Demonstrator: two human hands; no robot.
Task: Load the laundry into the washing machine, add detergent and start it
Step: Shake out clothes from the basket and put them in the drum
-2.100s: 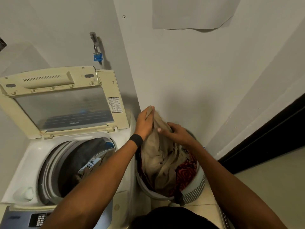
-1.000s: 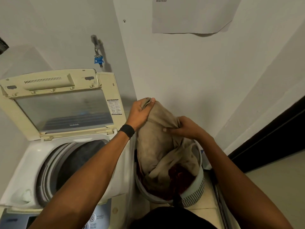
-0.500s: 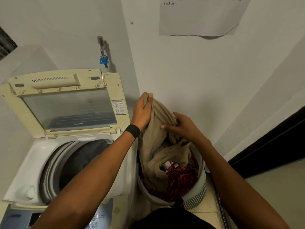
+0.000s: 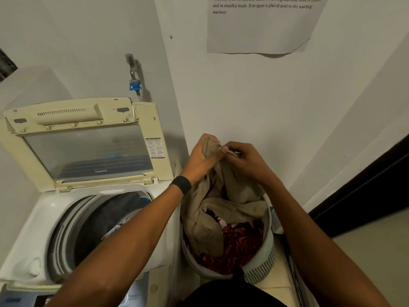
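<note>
A top-loading washing machine point(image 4: 39, 218) stands at the left with its lid point(image 4: 88, 140) raised; clothes lie in its drum point(image 4: 104, 220). To its right sits a round laundry basket point(image 4: 262, 270) holding a red patterned cloth point(image 4: 239, 242) and a beige garment point(image 4: 205, 220). My left hand point(image 4: 201, 158) grips the top of the beige garment above the basket. My right hand point(image 4: 243, 158) pinches the same garment right beside it. The garment hangs from both hands down into the basket.
White walls close in behind and to the right, with a printed paper notice point(image 4: 261, 25) above. A tap with a blue fitting point(image 4: 134, 85) sticks out over the machine. The control panel point(image 4: 130, 298) is at the front. A dark door edge point(image 4: 365, 191) lies right.
My right hand has moved up the beige garment to meet my left hand at its top. The garment stays partly in the basket.
</note>
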